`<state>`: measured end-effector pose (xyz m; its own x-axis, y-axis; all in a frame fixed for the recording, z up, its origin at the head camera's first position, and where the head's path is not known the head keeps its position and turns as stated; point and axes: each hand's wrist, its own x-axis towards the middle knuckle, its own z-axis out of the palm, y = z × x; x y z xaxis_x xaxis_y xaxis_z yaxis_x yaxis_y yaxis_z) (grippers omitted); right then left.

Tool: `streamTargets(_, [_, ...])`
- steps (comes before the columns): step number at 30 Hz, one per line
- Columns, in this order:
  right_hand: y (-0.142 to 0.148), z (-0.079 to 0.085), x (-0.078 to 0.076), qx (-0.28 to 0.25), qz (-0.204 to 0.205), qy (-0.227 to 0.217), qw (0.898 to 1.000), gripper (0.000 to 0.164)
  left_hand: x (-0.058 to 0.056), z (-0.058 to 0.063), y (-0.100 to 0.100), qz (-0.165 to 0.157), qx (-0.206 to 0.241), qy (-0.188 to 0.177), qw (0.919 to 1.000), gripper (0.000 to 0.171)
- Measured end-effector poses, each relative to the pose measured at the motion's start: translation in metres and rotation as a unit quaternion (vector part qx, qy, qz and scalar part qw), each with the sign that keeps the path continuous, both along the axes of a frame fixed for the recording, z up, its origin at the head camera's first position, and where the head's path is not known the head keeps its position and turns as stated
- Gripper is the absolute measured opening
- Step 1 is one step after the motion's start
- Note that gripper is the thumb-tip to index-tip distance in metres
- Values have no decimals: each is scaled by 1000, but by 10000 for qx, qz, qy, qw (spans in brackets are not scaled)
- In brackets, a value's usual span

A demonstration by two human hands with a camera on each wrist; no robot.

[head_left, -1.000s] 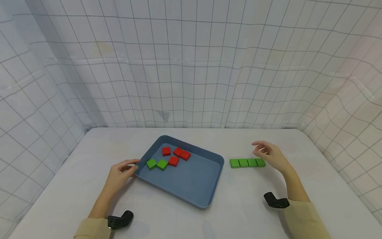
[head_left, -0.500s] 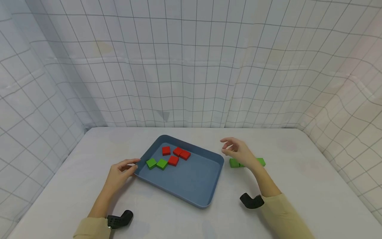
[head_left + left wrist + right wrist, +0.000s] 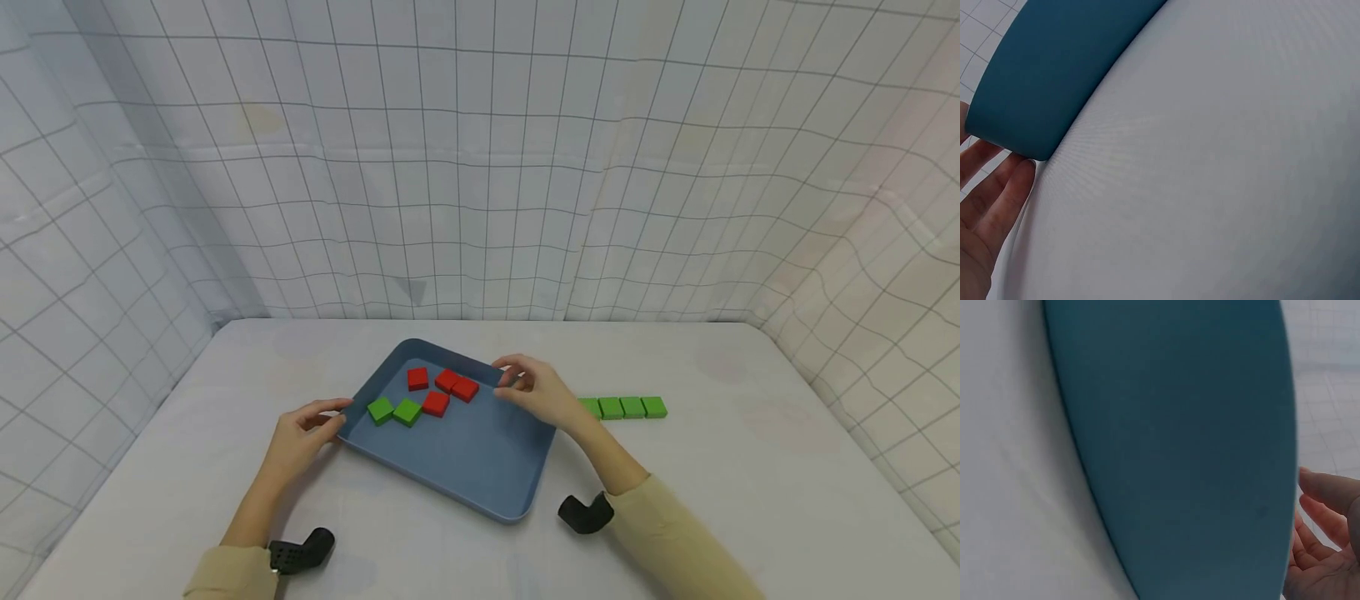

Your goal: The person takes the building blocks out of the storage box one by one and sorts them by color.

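A blue tray (image 3: 480, 450) lies at an angle on the white table. My left hand (image 3: 300, 433) holds its left corner, thumb and forefinger at the rim; the left wrist view shows fingertips against the tray wall (image 3: 1047, 81). Toward the tray's left lie two green blocks, one being a green block (image 3: 408, 412), and several red blocks, among them a red block (image 3: 436, 404). Over the tray's right part, near its far rim, hovers my right hand (image 3: 542, 392), fingers loosely bent, with nothing seen in them. In the right wrist view the tray wall (image 3: 1179, 450) partly hides its fingers.
A row of green blocks (image 3: 632, 407) sits on the table right of the tray, its left end partly behind my right hand. White gridded curtains (image 3: 480, 208) stand behind the table and at both sides. Black camera mounts, like this mount (image 3: 585, 514), jut from both wrists.
My right hand has moved left from above the green row to over the tray. My left hand, the tray and the blocks look unmoved.
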<state>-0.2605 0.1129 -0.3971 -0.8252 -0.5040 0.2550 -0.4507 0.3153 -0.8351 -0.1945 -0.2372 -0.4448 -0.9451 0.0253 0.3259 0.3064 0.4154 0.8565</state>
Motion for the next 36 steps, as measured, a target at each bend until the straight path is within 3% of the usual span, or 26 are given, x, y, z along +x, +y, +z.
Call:
streamTargets(16, [-49, -6, 8, 404, 412, 115, 9983, 38, 0, -1, 0, 20, -41, -50, 10000, 26])
streamTargets(29, [-68, -3, 14, 618, 736, -386, 9946, 42, 0, -1, -1, -20, 14, -44, 10000, 26])
streamTargets(36, [-72, 3, 18, 554, 980, -449, 9926, 40, -1, -2, -1, -50, 29, -6, 10000, 26])
